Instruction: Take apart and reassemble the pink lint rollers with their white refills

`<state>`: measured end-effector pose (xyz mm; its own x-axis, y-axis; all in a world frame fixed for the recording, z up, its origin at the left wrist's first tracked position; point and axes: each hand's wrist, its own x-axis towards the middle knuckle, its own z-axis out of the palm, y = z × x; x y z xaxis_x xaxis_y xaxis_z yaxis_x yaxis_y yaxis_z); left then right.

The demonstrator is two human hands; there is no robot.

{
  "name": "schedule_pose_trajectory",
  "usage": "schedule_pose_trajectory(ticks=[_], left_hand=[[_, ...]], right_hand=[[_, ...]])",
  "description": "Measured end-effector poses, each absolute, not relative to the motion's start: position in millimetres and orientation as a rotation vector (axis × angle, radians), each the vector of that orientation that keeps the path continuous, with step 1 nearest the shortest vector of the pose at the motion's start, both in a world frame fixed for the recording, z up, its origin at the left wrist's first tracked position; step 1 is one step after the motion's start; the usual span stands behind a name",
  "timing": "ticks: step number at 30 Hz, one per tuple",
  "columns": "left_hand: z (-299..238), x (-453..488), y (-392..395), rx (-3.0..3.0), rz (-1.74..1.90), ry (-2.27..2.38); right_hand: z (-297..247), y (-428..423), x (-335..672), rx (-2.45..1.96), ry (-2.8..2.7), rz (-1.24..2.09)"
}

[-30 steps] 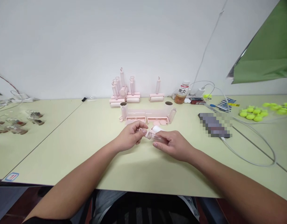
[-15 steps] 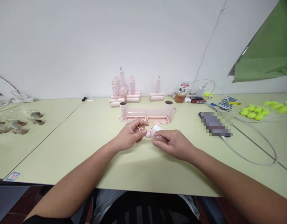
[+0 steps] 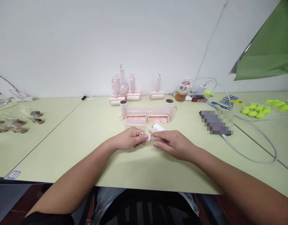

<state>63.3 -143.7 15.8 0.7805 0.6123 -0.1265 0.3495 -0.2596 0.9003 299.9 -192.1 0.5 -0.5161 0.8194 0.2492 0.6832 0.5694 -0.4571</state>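
Over the table's middle, my left hand [image 3: 131,137] pinches the ring end of a pink lint roller handle [image 3: 149,138]. My right hand [image 3: 174,143] wraps round the clear tube part of the same handle, hiding much of it. Just beyond my fingers lies a lint roller head with a white roll [image 3: 158,127]. A clear pink cover [image 3: 135,123] rests behind my left hand. Behind these stand two open pink roller cases [image 3: 158,118], with flat pink round pieces [image 3: 163,120] by the right one.
Several lint rollers [image 3: 133,95] with upright handles stand along the wall. A drink bottle [image 3: 183,89], a phone [image 3: 215,123] and looping white cables [image 3: 258,162] are on the right, with yellow-green pieces [image 3: 256,110] farther out. Small wrapped items [image 3: 16,125] lie at left.
My left fingers have come down and closed round the handle's ring end, uncovering the clear pink cover behind. My right hand keeps hold of the tube with little movement.
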Motion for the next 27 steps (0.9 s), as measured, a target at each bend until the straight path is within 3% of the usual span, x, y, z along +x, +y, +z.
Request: schedule_pose_trajectory(ticks=[27], left_hand=[[1.4, 76.0, -147.8, 2.077, 0.536, 0.772]], right_hand=[[2.6, -191.2, 300.2, -1.249, -2.339, 0.41]])
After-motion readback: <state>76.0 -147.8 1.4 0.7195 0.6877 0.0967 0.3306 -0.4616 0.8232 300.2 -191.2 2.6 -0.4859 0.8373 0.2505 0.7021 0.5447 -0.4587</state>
